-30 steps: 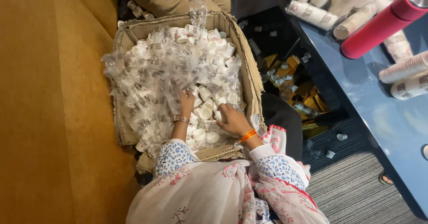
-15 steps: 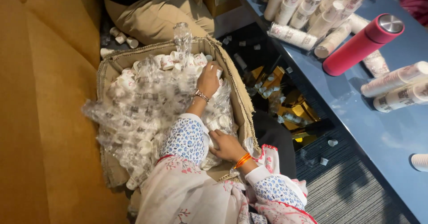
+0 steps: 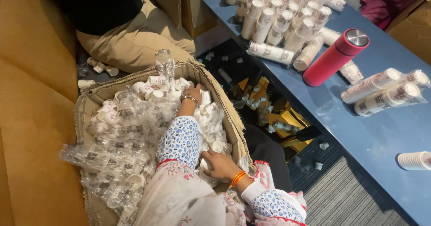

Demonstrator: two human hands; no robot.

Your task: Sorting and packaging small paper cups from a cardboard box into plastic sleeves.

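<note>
From the head view, the left hand [image 3: 193, 92] reaches deep into the cardboard box [image 3: 224, 109], fingers curled on wrapped paper cups [image 3: 130, 118]. The right hand [image 3: 220, 164] grips cups at the box's near edge. A red flask [image 3: 334, 57] lies on the blue surface [image 3: 372, 131].

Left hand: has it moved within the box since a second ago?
Yes. The left hand has reached from the middle of the cardboard box to its far end.

One view only — a head-worn camera looking steeply down and slightly forward, close above the cardboard box [image 3: 96, 95] in front of the wearer, with the blue surface [image 3: 359, 131] running along the right edge.
</note>
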